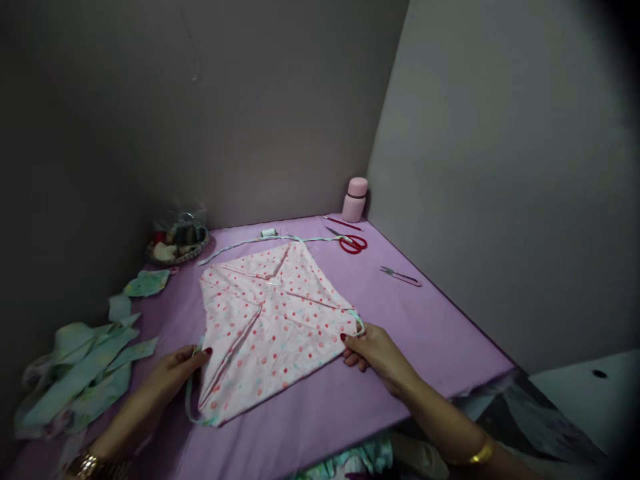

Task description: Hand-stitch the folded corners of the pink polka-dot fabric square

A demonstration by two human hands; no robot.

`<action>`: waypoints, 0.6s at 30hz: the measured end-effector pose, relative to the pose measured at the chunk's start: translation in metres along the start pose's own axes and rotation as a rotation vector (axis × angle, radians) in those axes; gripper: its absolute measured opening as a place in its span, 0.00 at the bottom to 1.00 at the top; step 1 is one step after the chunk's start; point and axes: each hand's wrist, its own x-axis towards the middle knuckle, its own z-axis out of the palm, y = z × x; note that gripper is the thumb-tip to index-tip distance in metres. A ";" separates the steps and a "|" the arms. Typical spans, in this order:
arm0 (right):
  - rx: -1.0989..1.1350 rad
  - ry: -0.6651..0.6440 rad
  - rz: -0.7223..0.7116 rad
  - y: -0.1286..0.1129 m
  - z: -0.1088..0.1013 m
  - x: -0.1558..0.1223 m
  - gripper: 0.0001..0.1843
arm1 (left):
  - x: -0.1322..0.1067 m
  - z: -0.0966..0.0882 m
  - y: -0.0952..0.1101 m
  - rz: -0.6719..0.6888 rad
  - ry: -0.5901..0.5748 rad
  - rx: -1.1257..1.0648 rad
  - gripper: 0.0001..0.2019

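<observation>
A pink cloth with red dots lies folded into a rough square on the purple-covered table. My left hand pinches its left corner, fingers closed on the fabric. My right hand grips the right corner, beside a light green loop of trim. A thin green strap runs from the cloth's far corner along the back of the table.
Red-handled scissors, a red pen and a pink bottle sit at the back right. Small thread snips lie to the right. A basket of sewing bits stands back left; green fabric scraps pile at the left edge.
</observation>
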 end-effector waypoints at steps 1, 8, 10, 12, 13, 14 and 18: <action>-0.005 0.011 -0.014 0.001 0.002 0.000 0.10 | -0.001 0.001 -0.002 0.013 0.007 -0.010 0.16; -0.016 0.021 -0.052 0.004 -0.006 0.008 0.06 | -0.015 0.018 -0.017 0.046 0.083 -0.088 0.13; -0.022 0.023 -0.057 0.003 -0.013 0.010 0.06 | -0.026 0.023 -0.015 0.045 0.114 -0.112 0.12; -0.032 0.037 -0.057 0.002 -0.022 0.011 0.07 | -0.038 0.031 -0.012 0.040 0.122 -0.135 0.11; -0.037 0.046 -0.056 0.001 -0.027 0.011 0.08 | -0.044 0.036 -0.011 0.040 0.120 -0.141 0.11; -0.041 0.056 -0.054 0.000 -0.032 0.010 0.09 | -0.052 0.042 -0.011 0.046 0.117 -0.152 0.12; -0.049 0.088 -0.052 0.003 -0.049 0.008 0.16 | -0.081 0.067 -0.028 0.053 0.102 -0.220 0.16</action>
